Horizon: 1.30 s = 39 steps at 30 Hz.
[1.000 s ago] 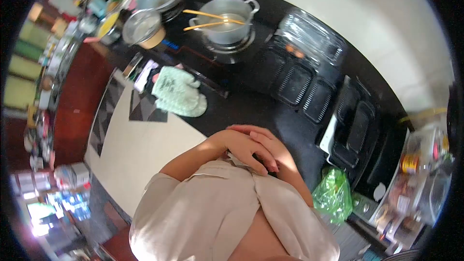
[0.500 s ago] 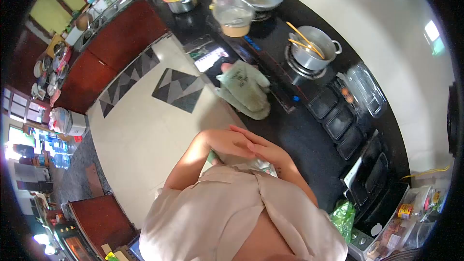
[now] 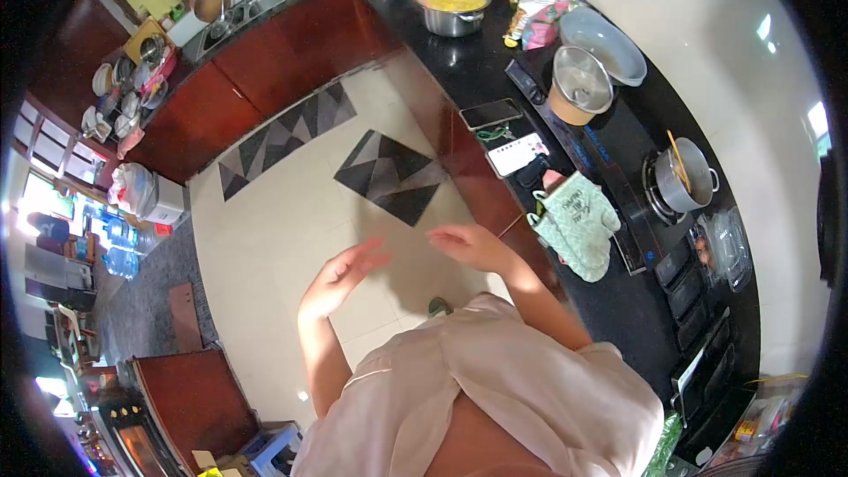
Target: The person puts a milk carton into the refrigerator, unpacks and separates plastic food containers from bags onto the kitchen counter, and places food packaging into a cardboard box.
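Observation:
Both of my hands are raised before my body over the tiled floor, apart from each other. My left hand (image 3: 343, 277) has its fingers spread and holds nothing. On the other side of the gap, my right hand (image 3: 466, 246) is empty too, fingers stretched toward the left one. A pale green oven mitt (image 3: 579, 225) lies on the black counter (image 3: 609, 318), nearest to my right hand. Beside it are a lit phone (image 3: 518, 155) and a dark phone (image 3: 492, 114).
A stove (image 3: 614, 155) carries a pot (image 3: 685, 178) with chopsticks. Near it are a lidded bowl (image 3: 580, 84) and a blue-grey pan (image 3: 609, 44). A pot of yellow food (image 3: 453, 9) stands farther back. Black trays (image 3: 685, 291) lie at the right; a patterned mat (image 3: 389, 175) covers some floor.
My hands were clasped together and have now separated, with fingers apart. The view has turned left, so the counter, mitt and pot appear farther right and more floor shows.

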Available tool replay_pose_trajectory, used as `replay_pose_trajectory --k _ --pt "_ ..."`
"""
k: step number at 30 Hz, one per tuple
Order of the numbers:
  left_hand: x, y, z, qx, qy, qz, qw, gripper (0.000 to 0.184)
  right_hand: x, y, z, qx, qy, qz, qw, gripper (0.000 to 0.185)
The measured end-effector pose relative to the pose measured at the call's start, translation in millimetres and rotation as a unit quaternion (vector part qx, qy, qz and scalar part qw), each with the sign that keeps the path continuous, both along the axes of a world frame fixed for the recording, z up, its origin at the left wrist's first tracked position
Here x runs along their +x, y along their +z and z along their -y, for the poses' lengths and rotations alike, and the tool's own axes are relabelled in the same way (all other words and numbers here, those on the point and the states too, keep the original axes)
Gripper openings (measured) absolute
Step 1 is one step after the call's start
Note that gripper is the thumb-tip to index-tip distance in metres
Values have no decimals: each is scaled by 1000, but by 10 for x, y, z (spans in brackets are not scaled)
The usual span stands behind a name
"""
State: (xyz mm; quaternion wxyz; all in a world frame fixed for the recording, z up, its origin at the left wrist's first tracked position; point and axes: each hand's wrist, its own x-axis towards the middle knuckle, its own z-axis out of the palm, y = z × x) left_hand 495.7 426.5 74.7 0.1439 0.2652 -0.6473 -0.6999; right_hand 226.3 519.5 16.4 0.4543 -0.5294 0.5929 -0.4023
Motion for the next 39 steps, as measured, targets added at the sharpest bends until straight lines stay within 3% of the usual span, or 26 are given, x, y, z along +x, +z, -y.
replay_pose_trajectory --k 4,11,14,16,18,20,24,27,30,32,34,36,38,39 --pt "154 -156 211 20 39 30 999 42 253 175 628 -61 54 -130 988 38" --pt "271 -324 1037 24 104 17 994 41 211 -137 1821 -56 101 -87 989 39" --pt "151 -359 1636 22 112 33 993 42 73 -197 2514 15 103 -56 993 39" --pt "48 -242 2176 15 105 52 993 43 -3 -129 3027 9 96 -149 984 38" --pt "-46 -131 2627 -20 98 77 992 44 -68 -203 3560 -106 56 -232 965 33" --pt "-104 -92 3138 -44 88 76 992 43 -129 -56 4026 -195 11 -208 958 32" --pt "-396 -6 4015 -51 116 56 990 39 -443 209 4646 -224 -7 -259 939 34" --pt "-682 -93 4520 -65 74 64 993 41 -794 421 4745 -181 -42 -220 958 36" --pt "-1021 -310 5145 -35 -18 72 997 40 -1325 394 4771 -24 -7 -215 976 33" --pt "-1236 -456 5562 34 -97 55 993 40 -1686 375 4717 58 -81 -221 970 33" --pt "-1492 -544 6064 19 -166 51 985 41 -1949 409 4596 65 -280 -165 943 38" --pt "-1910 -544 6492 43 -197 72 977 40 -2146 444 4494 41 -499 -96 860 36" --pt "-2286 -364 6838 -61 -260 37 963 38 -2330 524 4398 50 -633 -140 760 33" --pt "-2463 -293 7001 -36 -283 37 958 38 -2404 551 4363 69 -671 -190 713 33"
